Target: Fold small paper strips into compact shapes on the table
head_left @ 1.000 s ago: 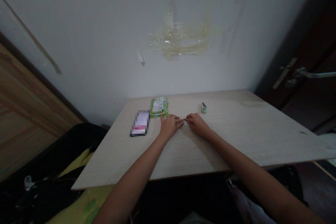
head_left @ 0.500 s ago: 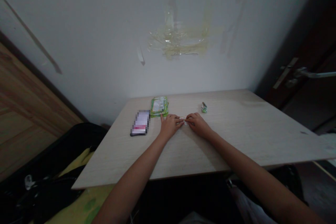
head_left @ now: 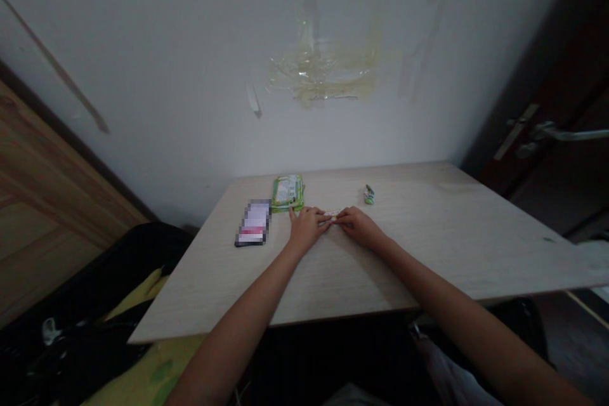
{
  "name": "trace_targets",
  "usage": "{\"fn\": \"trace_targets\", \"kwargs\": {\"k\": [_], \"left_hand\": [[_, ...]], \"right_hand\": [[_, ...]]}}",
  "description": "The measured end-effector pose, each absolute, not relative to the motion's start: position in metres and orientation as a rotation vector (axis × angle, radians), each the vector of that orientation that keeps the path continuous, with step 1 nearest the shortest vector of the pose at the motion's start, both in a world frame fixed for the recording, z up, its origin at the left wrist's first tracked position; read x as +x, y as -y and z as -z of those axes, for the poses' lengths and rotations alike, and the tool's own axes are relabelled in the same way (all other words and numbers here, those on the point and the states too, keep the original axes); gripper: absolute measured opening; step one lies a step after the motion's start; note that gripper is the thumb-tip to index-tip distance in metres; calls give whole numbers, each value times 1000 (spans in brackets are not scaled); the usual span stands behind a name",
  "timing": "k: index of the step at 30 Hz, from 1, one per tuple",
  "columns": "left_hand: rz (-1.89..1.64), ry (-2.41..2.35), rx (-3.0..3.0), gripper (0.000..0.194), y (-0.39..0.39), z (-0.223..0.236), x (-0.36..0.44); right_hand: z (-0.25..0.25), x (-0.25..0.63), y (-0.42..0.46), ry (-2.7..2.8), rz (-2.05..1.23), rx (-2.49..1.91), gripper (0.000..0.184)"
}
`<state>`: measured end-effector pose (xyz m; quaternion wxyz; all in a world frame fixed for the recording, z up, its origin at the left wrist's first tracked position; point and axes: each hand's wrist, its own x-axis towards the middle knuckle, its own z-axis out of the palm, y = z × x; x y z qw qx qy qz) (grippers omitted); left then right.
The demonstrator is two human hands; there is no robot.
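Between my two hands lies a small pale strip of paper [head_left: 333, 212] with faint yellowish print, low on the tabletop. The fingers of my left hand [head_left: 306, 226] are closed on its left end, while the thumb sticks out toward the green packets. My right hand [head_left: 360, 226] pinches the other end, its fingertips almost meeting those of the left. Most of the strip's near side is hidden by the fingers, so I cannot tell how it is folded.
Flat green-and-white packets [head_left: 288, 192] lie stacked beyond my left hand. A phone [head_left: 254, 222] with a blurred screen is left of them. Toward the wall sits a crumpled green-and-white wrapper [head_left: 369, 195]. The pale table [head_left: 457, 222] meets the wall at the back.
More of the printed strip shows between my fingers, and the loose white bit below the fingertips is no longer visible. Both hands have stayed almost in place.
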<state>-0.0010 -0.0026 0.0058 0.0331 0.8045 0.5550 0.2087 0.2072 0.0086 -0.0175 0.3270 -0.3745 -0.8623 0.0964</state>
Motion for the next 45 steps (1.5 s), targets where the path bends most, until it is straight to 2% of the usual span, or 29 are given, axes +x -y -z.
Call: {"fn": "trace_targets", "kwargs": {"k": [10,17,27,34,39,45], "left_hand": [[-636,-1746,2443,28,8,-9,4],[-623,-1797,2373,27,11,-12,10],[-667,-1814,2348,25,11,-9,13],[-625,-1794,2341,39,13,-9,12],[-565,-1745,2358,41,6,-8,2],[-545,-1639,2379,30,-6,-4,-11]], "right_hand": [[12,206,-8,2282,-288,-1020,32],[17,211,-18,2256,-391,-979,44],[21,212,-23,2243,-436,-947,48],[22,212,-22,2228,-422,-945,48],[22,213,-22,2227,-417,-951,49],[21,211,-19,2214,-408,-950,49]]}}
